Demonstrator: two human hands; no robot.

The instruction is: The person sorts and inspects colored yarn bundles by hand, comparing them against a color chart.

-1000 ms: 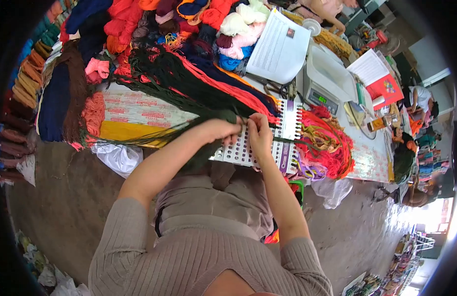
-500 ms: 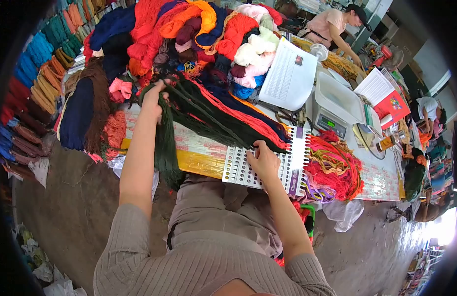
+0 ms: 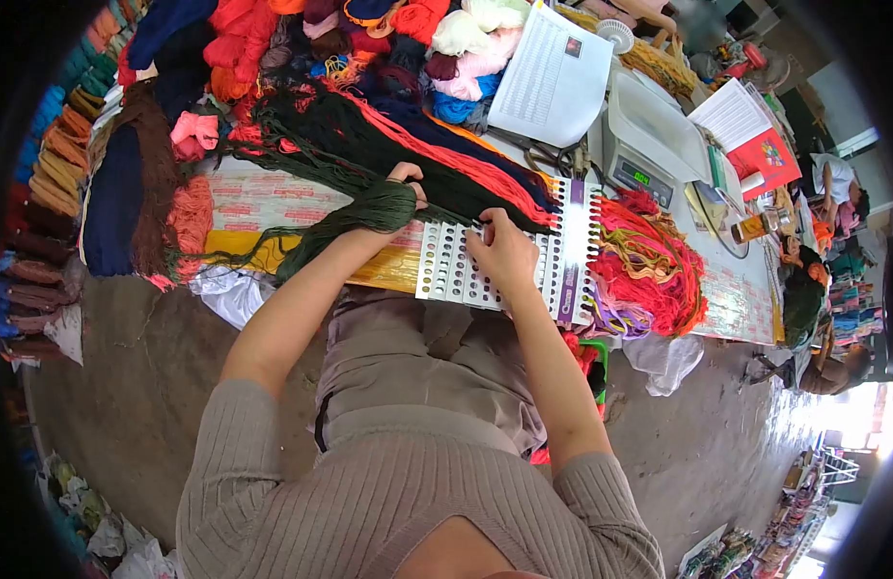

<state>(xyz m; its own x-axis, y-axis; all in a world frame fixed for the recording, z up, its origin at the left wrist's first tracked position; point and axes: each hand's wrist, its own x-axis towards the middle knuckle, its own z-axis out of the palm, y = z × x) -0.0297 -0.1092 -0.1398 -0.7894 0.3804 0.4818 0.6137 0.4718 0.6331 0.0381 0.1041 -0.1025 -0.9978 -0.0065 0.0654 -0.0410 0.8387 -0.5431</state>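
Note:
My left hand [image 3: 406,191] is closed on a hank of dark green yarn [image 3: 364,214]; the yarn drapes over the wrist and trails left across the table. Close by, my right hand [image 3: 504,253] rests over a white card with rows of punched holes [image 3: 444,262]. Its thumb and fingers pinch together where the dark green strands reach the card; the exact grip is partly hidden. Black, coral-red [image 3: 446,159] and navy yarns lie in long bundles up to the card's holes. A purple printed strip [image 3: 574,253] runs down the card.
Beside the card lies a tangled heap of red and multicoloured yarn [image 3: 649,265]. Behind are a digital scale [image 3: 643,179] with a clear tray, a printed sheet [image 3: 552,77], scissors and piled skeins [image 3: 466,39]. A brown and navy bundle [image 3: 128,193] hangs over the table's left edge.
My left hand has come down and right, near the card, bringing the dark green yarn with it. My right hand stays at the card, its fingers now nearer the upper edge. The view has tilted downward.

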